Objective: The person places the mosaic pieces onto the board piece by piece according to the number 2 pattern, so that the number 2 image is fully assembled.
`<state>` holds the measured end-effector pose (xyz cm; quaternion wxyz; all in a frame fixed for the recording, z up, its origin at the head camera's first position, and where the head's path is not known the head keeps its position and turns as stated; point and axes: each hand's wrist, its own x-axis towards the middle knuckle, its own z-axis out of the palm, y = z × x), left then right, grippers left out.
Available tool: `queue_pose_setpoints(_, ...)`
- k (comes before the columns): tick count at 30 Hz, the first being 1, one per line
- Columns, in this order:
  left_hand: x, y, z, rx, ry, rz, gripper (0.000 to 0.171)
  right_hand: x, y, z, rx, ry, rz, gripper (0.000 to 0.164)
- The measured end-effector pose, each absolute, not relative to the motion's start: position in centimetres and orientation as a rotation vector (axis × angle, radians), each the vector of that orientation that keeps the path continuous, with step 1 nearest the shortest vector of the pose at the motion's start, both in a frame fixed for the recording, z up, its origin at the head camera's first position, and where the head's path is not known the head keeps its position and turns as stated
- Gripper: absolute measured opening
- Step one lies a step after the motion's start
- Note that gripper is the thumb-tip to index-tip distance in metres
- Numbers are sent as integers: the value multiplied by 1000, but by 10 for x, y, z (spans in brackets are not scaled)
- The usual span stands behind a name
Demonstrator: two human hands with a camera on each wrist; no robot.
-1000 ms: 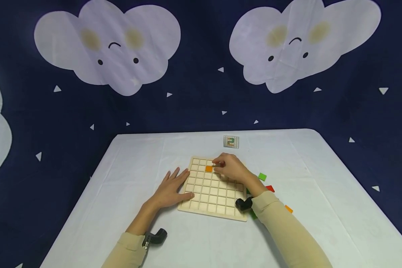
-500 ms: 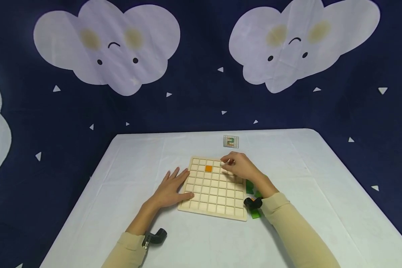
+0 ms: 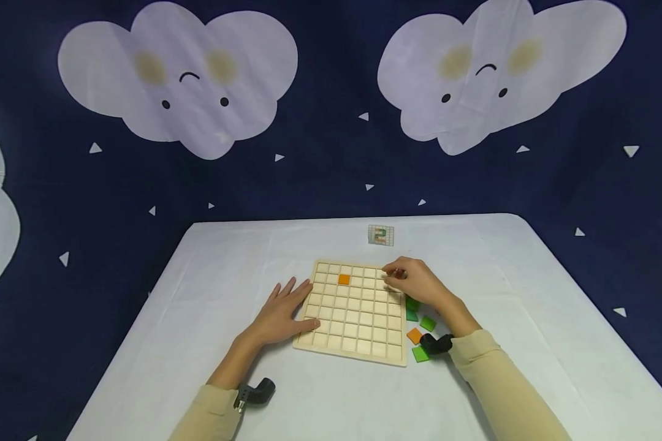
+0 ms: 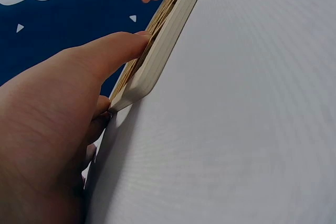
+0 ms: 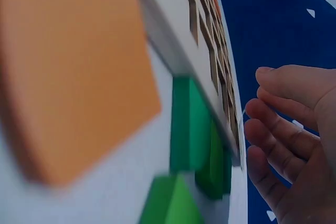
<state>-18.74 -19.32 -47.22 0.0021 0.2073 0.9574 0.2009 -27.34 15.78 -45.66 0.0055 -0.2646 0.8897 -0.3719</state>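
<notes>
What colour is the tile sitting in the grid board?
Orange: the tile in the grid board shows best in the head view.

The grid board (image 3: 353, 315) looks like pale bare wood, matt, its edge smooth. The green tile (image 3: 427, 323) and orange tile (image 3: 415, 335) at its right have a smooth, painted look. White cloth (image 3: 243, 257) lies beneath, matt and faintly creased; the far backdrop (image 3: 331, 122) is wrinkled fabric. The sleeves (image 3: 507, 380) are matt cloth, the wrist mounts (image 3: 262, 391) black, plastic-looking.

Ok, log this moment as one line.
left hand: touching grid board; right hand: no tile visible, near far-right corner; orange tile: on board; green tiles: right of board
</notes>
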Motion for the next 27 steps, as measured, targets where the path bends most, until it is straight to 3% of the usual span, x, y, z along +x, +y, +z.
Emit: queue_pose_setpoints(27, -186, -192, -470, 644, 3007, 632, 90, -257, 206, -451, -709, 2879, -1149, 28)
